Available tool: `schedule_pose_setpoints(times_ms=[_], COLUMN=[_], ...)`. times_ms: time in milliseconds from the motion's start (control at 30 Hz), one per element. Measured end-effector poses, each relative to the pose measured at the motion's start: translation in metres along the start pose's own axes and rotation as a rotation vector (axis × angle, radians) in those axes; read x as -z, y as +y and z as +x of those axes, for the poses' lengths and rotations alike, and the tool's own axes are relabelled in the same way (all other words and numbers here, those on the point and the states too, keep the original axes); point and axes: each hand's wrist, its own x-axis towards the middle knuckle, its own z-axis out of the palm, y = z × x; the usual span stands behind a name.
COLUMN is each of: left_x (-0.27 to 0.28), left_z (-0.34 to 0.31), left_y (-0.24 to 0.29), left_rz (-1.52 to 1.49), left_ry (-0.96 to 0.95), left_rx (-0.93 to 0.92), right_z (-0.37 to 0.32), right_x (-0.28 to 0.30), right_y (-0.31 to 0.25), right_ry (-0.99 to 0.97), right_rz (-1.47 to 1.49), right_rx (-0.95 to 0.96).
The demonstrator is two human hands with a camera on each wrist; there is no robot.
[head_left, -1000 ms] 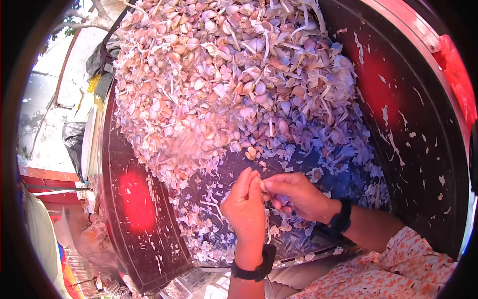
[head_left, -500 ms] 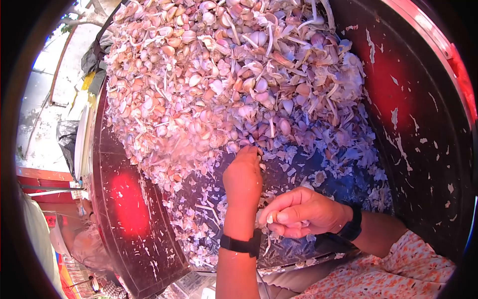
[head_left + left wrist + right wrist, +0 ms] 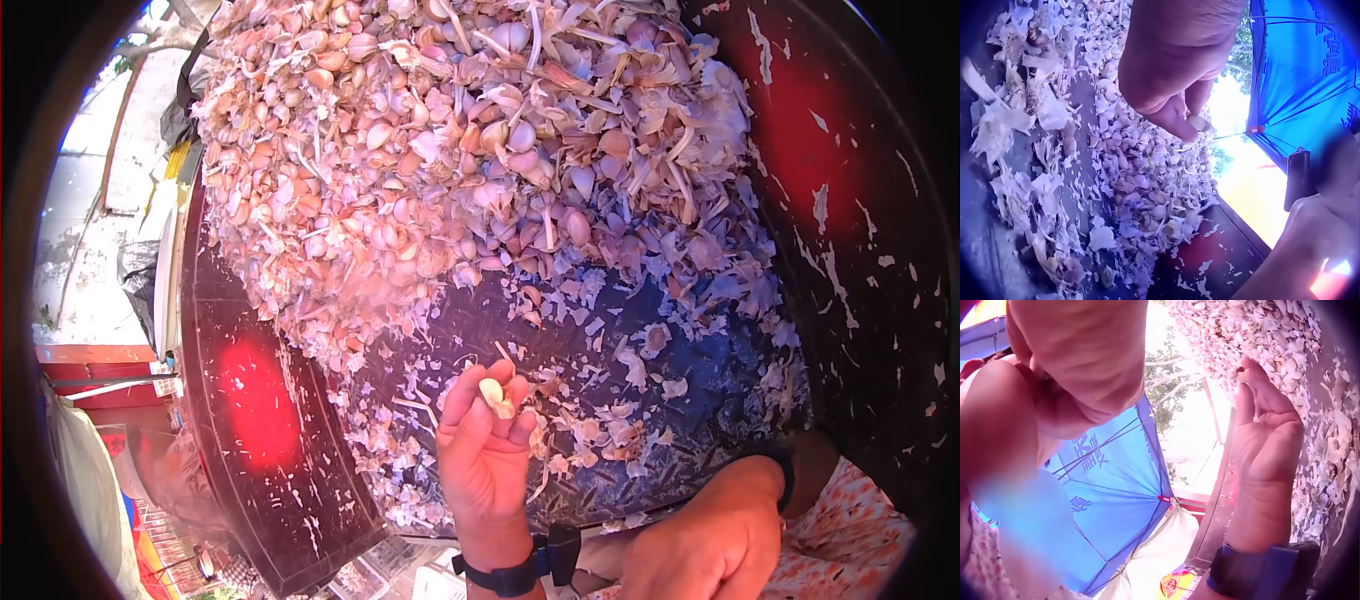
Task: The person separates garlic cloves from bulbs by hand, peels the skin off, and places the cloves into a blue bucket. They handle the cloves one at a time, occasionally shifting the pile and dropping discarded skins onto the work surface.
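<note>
Palm up over the front of the tray, my left hand [image 3: 483, 465] holds a pale peeled garlic clove [image 3: 491, 391] between curled fingers and thumb. The left wrist view catches the pale clove [image 3: 1197, 122] at the fingertips. My right hand [image 3: 708, 540] is low at the right, in front of the patterned shirt, its back turned up. Its fingers point down and their tips are hidden; I cannot tell whether it holds anything. Beyond the left hand lies a big heap of garlic cloves [image 3: 390, 170] with skins and dry stalks.
A dark tray with raised walls [image 3: 250, 500] surrounds the heap. Loose papery skins [image 3: 600, 440] litter its floor near me. A blue canopy [image 3: 1310, 81] hangs overhead. At the far left, a person [image 3: 175, 470] sits beyond the wall.
My left hand reached to the heap's edge, then drew back and turned palm up with a clove. My right hand, which held a clove, moved down and right toward my body.
</note>
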Motion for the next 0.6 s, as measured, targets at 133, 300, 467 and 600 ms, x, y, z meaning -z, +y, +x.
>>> schedule_pose_setpoints(times_ms=[133, 300, 467, 600], left_x=[0.007, 0.017, 0.025, 0.031], left_z=[-0.023, -0.046, -0.066, -0.089], left_y=[-0.008, -0.014, -0.018, -0.017], left_rz=[-0.337, -0.427, -0.408, -0.400], left_ry=[-0.065, -0.080, -0.173, -0.198], left_rx=[0.010, -0.058, -0.154, -0.241], right_z=[0.007, 0.007, 0.006, 0.007], right_x=[-0.011, -0.017, -0.021, -0.022], right_y=[-0.004, -0.004, 0.001, 0.005], right_ry=[0.025, -0.004, 0.000, -0.047], right_rz=[-0.138, -0.357, -0.349, -0.328], right_rx=[-0.022, 0.044, 0.028, 0.011])
